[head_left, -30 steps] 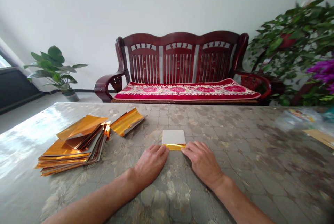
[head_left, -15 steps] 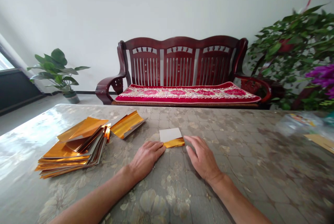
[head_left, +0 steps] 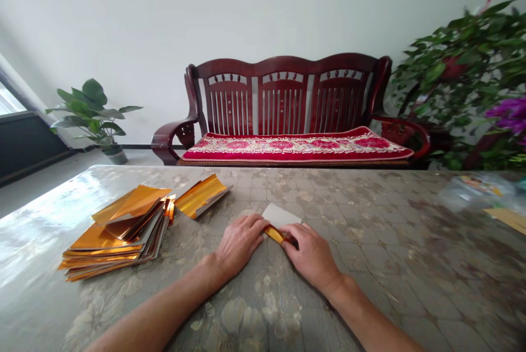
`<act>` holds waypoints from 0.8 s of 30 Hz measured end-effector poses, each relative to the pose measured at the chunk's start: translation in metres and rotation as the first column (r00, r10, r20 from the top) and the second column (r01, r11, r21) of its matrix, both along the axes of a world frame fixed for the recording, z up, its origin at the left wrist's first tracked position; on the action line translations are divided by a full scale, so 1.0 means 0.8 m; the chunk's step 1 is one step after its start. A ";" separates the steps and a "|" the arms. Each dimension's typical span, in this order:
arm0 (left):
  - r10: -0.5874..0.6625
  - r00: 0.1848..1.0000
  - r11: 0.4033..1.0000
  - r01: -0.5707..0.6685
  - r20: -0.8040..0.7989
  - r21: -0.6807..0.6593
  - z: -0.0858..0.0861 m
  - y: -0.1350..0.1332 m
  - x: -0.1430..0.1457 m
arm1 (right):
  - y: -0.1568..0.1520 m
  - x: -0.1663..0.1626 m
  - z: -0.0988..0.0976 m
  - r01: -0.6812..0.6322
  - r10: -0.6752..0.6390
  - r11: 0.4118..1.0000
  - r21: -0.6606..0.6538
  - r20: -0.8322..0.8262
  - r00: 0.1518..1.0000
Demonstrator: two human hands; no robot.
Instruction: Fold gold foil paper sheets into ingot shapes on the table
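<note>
A small sheet of gold foil paper (head_left: 280, 214) lies turned on the table in front of me, its pale side up. Along its near edge runs a folded gold strip, partly covered by my fingers. My left hand (head_left: 241, 241) is closed at the left end of that fold, fingers together over the paper. At the other end, my right hand (head_left: 313, 253) pinches the fold between thumb and fingers. To the left is a thick, uneven stack of gold foil paper (head_left: 107, 237). Beside it rests a curled gold piece with folded edges (head_left: 201, 195).
The table (head_left: 370, 297) has a patterned, shiny cover. A clear plastic bag (head_left: 472, 190) and a tan flat piece (head_left: 507, 219) lie at the right. Beyond the table stands a dark red wooden bench (head_left: 281, 100), with potted plants (head_left: 96, 114) on either side.
My right hand has moved in from beside the sheet and now pinches its right end. The sheet has turned clockwise, and my left hand has shifted slightly right and farther away.
</note>
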State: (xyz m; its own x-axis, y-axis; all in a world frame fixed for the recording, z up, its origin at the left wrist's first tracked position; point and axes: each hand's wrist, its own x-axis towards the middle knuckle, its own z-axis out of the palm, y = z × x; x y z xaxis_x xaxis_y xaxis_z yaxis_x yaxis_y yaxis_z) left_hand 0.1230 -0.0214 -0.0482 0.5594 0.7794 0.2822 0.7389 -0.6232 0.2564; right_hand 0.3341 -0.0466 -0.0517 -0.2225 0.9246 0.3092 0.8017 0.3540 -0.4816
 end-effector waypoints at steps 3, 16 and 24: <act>-0.060 0.998 0.998 0.060 0.010 -0.010 0.003 -0.001 0.007 | -0.010 -0.007 0.001 -0.010 0.011 1.000 -0.019 0.009 1.000; -0.108 0.991 0.993 0.111 -0.083 0.034 -0.005 -0.002 -0.010 | -0.023 -0.011 0.004 -0.086 0.088 0.993 -0.075 0.030 0.996; -0.158 0.979 0.982 0.170 -0.130 0.086 -0.007 -0.010 -0.016 | 0.018 0.018 0.004 0.170 -0.170 0.985 0.005 0.056 0.984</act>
State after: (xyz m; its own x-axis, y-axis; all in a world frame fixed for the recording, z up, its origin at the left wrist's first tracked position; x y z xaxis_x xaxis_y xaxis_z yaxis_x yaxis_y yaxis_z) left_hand 0.1105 -0.0295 -0.0539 0.7123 0.6465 0.2731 0.6464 -0.7559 0.1035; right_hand 0.3483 -0.0325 -0.0488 -0.0789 0.9503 0.3011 0.8758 0.2103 -0.4344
